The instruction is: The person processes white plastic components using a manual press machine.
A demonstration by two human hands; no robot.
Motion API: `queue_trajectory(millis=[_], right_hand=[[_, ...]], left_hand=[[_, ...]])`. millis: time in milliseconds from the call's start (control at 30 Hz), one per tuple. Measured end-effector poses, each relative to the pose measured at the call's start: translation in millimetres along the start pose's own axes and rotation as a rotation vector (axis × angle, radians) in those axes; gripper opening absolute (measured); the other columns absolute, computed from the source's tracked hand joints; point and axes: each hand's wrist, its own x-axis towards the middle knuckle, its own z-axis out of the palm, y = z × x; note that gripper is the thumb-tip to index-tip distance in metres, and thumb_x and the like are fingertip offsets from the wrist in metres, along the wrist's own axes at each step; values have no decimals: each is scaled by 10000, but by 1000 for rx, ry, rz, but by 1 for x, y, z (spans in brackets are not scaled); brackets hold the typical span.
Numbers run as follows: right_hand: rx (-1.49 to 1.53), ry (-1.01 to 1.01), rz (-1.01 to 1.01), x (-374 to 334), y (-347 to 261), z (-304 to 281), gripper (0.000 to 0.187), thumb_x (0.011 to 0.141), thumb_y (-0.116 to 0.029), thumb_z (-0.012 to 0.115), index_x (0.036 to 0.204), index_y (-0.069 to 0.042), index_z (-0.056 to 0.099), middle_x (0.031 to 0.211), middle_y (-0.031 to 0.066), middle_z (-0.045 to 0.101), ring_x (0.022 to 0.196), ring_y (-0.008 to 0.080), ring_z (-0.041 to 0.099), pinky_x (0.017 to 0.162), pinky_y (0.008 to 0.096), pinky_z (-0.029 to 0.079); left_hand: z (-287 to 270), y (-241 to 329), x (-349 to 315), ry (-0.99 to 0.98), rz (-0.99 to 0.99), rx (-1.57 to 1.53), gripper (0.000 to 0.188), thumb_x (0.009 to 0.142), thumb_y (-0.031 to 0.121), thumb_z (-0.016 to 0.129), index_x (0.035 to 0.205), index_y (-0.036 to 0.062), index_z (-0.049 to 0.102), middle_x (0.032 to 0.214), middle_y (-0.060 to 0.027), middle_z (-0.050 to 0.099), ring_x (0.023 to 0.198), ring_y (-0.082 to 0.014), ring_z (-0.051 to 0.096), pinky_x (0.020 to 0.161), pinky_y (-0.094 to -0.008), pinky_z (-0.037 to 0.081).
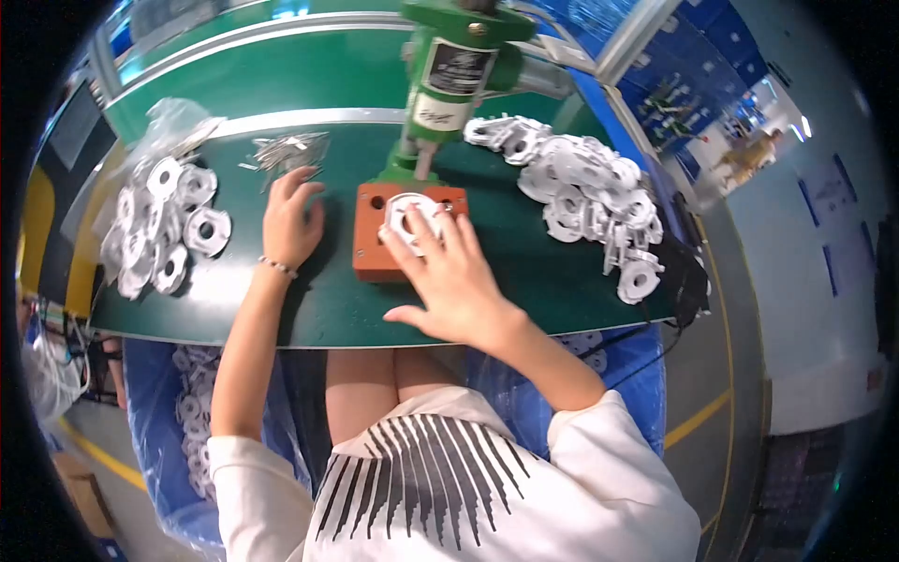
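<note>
A white round plastic part (402, 205) with a hole in its middle lies on the orange fixture block (378, 263) under the green hand press (453, 70). My right hand (456, 280) is spread over it, fingertips resting on the part and thumb held out to the side. My left hand (292, 223), wearing a bracelet, is over the table at the near edge of a pile of thin metal pins (286, 150). Its fingers are loosely bent and apart, and I see nothing held in them.
Heaps of white plastic parts lie on the green table (323, 314): a left heap (154, 225) beside a clear bag (178, 122), and a larger right heap (585, 183). Below the table edge, a blue-lined bin (154, 412) holds more parts. The press's ram (425, 159) stands above the block.
</note>
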Motion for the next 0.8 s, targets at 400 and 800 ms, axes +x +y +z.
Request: queue_trajectory(millis=[400, 800], right_hand=[[-48, -180, -36, 7, 20, -17, 750, 632, -482, 746, 1289, -248, 467, 1353, 94, 381, 1235, 308, 352, 964, 580, 303], [184, 35, 6, -6, 23, -19, 870, 643, -544, 723, 1325, -94, 423, 1427, 131, 319, 1328, 363, 254, 1072, 550, 161]], left_hand=[[-3, 5, -2, 8, -5, 43, 165, 697, -19, 587, 844, 53, 599, 1103, -91, 564, 985, -295, 537, 799, -369, 478], [-19, -8, 10, 138, -79, 47, 140, 726, 6, 618, 856, 58, 616, 999, -99, 588, 916, -299, 556, 811, -373, 460]])
